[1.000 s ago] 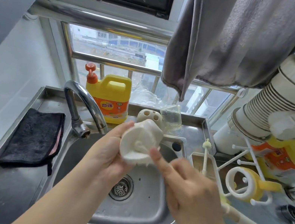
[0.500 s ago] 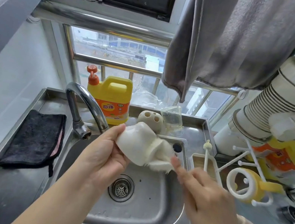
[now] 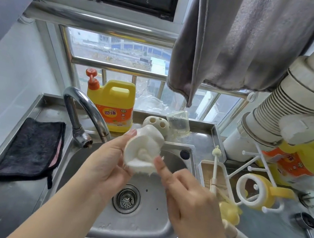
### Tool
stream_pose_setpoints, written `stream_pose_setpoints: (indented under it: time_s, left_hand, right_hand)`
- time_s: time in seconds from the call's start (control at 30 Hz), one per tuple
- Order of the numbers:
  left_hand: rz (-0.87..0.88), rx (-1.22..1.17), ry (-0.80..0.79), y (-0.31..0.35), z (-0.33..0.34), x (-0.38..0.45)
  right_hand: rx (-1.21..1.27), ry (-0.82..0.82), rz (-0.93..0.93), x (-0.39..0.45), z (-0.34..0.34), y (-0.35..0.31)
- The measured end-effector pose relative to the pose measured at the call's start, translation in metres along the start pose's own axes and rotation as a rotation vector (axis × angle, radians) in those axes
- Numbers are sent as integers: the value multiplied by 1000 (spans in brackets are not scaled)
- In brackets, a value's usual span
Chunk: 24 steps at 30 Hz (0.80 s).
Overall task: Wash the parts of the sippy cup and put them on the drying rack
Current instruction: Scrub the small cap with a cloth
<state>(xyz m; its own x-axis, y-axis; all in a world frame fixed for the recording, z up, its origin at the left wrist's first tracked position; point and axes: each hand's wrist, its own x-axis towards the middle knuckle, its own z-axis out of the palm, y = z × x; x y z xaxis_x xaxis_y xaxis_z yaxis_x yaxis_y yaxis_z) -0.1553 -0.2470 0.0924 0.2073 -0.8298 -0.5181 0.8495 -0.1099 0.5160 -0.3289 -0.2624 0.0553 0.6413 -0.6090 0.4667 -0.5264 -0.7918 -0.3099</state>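
The cup body point(image 3: 143, 150), white with suds, is held above the back part of the sink point(image 3: 155, 229), just in front of the faucet point(image 3: 88, 111) spout. It lies tilted: its long axis runs from the far upper right down toward the near lower left, and its open mouth faces the camera and slightly downward, foam filling the opening. The left hand point(image 3: 107, 167) grasps the cup from the left, fingers curled round its wall with a fingertip at the upper rim. The right hand point(image 3: 189, 202) is closed round the handle of a bottle brush point(image 3: 237, 229), forefinger stretched out to the cup's lower right rim; the brush's yellow part and white handle stick out behind the hand to the lower right, blurred, and its head is hidden in the foam. To the right stands the drying rack point(image 3: 248, 166), with a yellow handled collar point(image 3: 258, 191) hung on its pegs and a thin straw brush point(image 3: 214, 166) upright in its tray. Behind the sink sit a yellow detergent jug point(image 3: 112, 106), a white holder point(image 3: 156, 123) with holes and a clear glass point(image 3: 178, 122). A dark cloth point(image 3: 33, 149) lies on the counter at left, and a grey towel point(image 3: 239, 39) hangs above.
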Motion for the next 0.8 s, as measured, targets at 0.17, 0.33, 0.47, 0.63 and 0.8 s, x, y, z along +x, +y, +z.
stream_pose_setpoints:
  time_s: [0.17, 0.33, 0.47, 0.63, 0.8]
  left_hand:
    - [9, -101, 53, 2, -2, 0]
    - [-30, -137, -32, -4, 10, -4]
    - [-87, -128, -1, 1, 4, -2]
    - [-50, -209, 50, -2, 6, 0]
    - [-101, -185, 19, 2, 3, 3]
  right_hand:
    - [-119, 17, 39, -13, -12, 21]
    - [-43, 68, 28, 10, -6, 10]
    - [-27, -6, -52, -15, -7, 10]
    - [-29, 59, 120, 2, -11, 24]
    - [21, 27, -35, -6, -3, 9]
